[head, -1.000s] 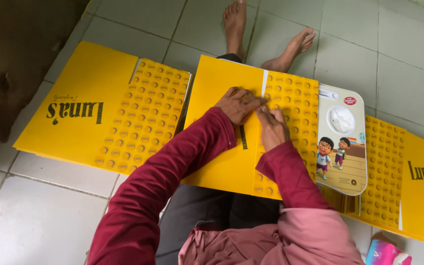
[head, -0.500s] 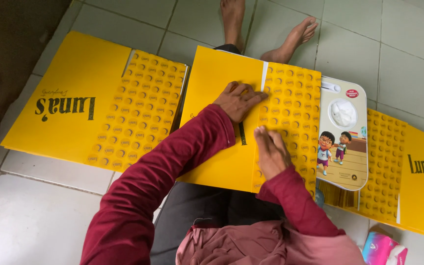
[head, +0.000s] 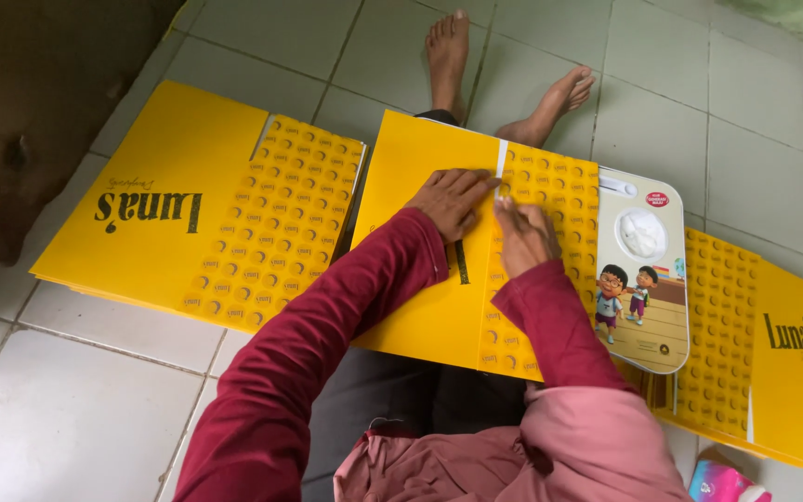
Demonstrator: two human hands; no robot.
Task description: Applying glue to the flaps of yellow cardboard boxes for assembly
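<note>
Yellow cardboard sheets: three in view, all flat, each part plain yellow and part printed with rows of small round marks.
Middle sheet [head: 425,279]: lies across the person's lap, its far edge towards the two bare feet [head: 504,70].
Left sheet [head: 169,200]: rests on the tiled floor [head: 76,418], just beside the middle one.
Right sheet [head: 764,372]: lies on the floor to the right, partly under the picture card.
Picture card [head: 641,279]: one, rounded corners, with two cartoon children and a clear window near its top; it overlaps the seam between the middle and right sheets.
Left hand [head: 453,200]: palm down on the plain yellow part of the middle sheet, fingers spread flat and pressing, gripping nothing.
Right hand [head: 522,234]: palm down on the patterned part, touching the white strip [head: 501,160] along the fold; fingers loosely curled and flat, holding nothing.
Hands: two, close together, nearly touching at the fold.
Sleeves: two, dark red.
Pink packet [head: 727,482]: one, at the lower right edge, on the floor.
</note>
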